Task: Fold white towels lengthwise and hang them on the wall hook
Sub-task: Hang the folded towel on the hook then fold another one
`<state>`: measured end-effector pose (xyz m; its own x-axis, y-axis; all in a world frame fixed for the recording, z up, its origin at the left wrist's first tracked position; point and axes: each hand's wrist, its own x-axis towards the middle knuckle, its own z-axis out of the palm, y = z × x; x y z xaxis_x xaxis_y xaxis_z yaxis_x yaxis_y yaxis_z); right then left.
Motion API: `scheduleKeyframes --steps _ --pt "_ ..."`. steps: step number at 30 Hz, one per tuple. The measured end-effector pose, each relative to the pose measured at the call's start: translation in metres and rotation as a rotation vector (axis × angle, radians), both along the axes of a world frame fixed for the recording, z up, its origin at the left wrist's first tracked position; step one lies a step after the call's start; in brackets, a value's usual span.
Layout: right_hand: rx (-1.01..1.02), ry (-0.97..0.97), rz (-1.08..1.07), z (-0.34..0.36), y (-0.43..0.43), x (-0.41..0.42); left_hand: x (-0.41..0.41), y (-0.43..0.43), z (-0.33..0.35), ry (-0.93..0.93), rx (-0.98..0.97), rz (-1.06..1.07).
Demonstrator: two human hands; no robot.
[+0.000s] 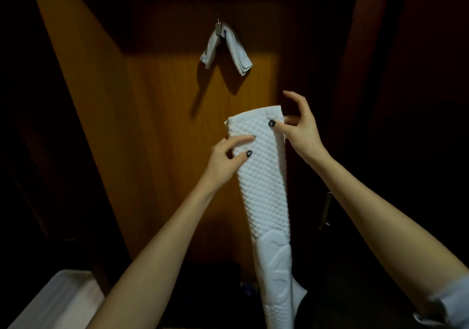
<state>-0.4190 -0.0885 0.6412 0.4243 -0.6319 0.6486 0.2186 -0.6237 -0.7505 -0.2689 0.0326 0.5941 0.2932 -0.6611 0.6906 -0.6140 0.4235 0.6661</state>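
A long white quilted towel (266, 191), folded into a narrow strip, hangs down in front of me from its top end. My left hand (225, 160) pinches its upper left edge between thumb and fingers. My right hand (300, 128) pinches the upper right corner with thumb and a finger, the other fingers spread. Above, a metal hook (218, 28) on the wooden wall carries a smaller folded white towel (227, 49), draped over it with both ends hanging down.
The wooden panel (162, 131) is lit in the middle and dark at both sides. A pale box or bin (55, 300) sits at the lower left. A metal handle (326, 210) shows at the panel's right edge.
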Motion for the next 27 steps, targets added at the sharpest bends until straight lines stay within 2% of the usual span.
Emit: scheduleKeyframes --steps 4,7,12,18,27 --pt "-0.002 -0.129 -0.014 0.005 -0.022 0.009 0.015 -0.032 0.029 0.113 -0.065 -0.100" --pt "-0.061 -0.178 -0.105 -0.012 -0.035 0.006 0.024 -0.055 0.052 0.111 -0.106 -0.153" --pt "-0.071 -0.025 -0.007 -0.047 -0.043 0.018 0.036 -0.088 0.087 0.039 -0.128 -0.194" --pt "-0.055 0.097 0.107 -0.040 -0.059 0.035 0.048 -0.106 0.114 0.015 -0.174 -0.195" --pt "-0.061 0.064 0.218 -0.022 -0.080 0.069 0.084 -0.122 0.126 0.072 -0.166 -0.138"
